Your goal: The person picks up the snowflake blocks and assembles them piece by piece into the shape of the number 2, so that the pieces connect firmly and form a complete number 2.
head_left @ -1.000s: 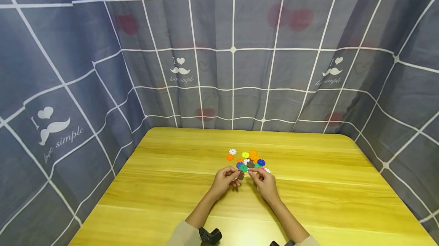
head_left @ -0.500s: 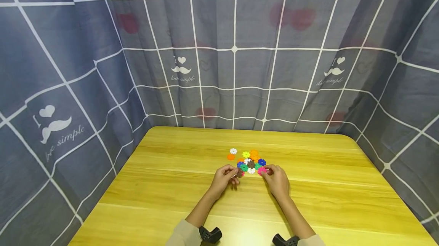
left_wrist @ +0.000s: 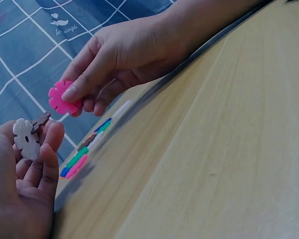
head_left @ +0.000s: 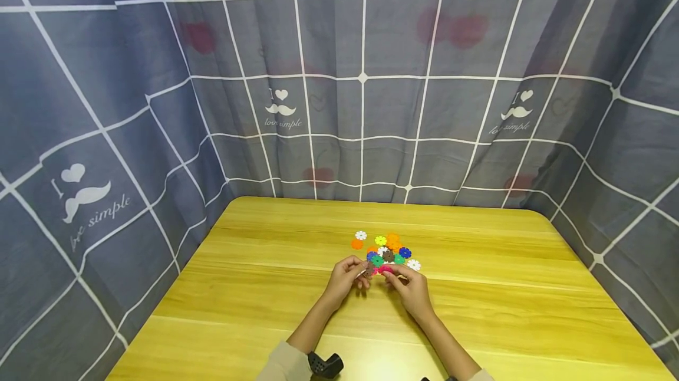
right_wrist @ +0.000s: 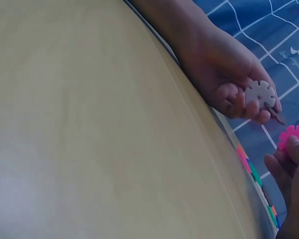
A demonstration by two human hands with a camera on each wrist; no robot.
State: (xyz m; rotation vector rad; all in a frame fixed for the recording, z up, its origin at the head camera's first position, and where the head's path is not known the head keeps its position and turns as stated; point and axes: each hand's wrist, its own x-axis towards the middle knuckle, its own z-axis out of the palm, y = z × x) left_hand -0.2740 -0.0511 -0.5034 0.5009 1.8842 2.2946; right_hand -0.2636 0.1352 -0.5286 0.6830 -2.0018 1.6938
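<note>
My left hand (head_left: 345, 279) holds a white notched snowflake disc (left_wrist: 26, 140) with a brown snowflake disc (left_wrist: 41, 121) slotted into it at an angle. Between thumb and fingers of my right hand (head_left: 412, 290) is a pink snowflake disc (left_wrist: 63, 99), its notched edge facing the left hand. In the right wrist view the pink disc is close to the brown one, with a small gap between them. Both hands are just in front of a loose pile of discs, among them a green disc (head_left: 377, 260) and a blue disc (head_left: 405, 252).
Behind the hands on the wooden table (head_left: 254, 286) lie orange discs (head_left: 393, 240), a yellow disc (head_left: 380, 240) and a white disc (head_left: 361, 235) off to the left. Another white disc (head_left: 414, 265) lies at the pile's right. A grey checked curtain (head_left: 329, 104) surrounds the table.
My right hand went right to the pink disc at the pile's edge, picked it up and brought it back left beside the left hand. The left hand has stayed nearly in place.
</note>
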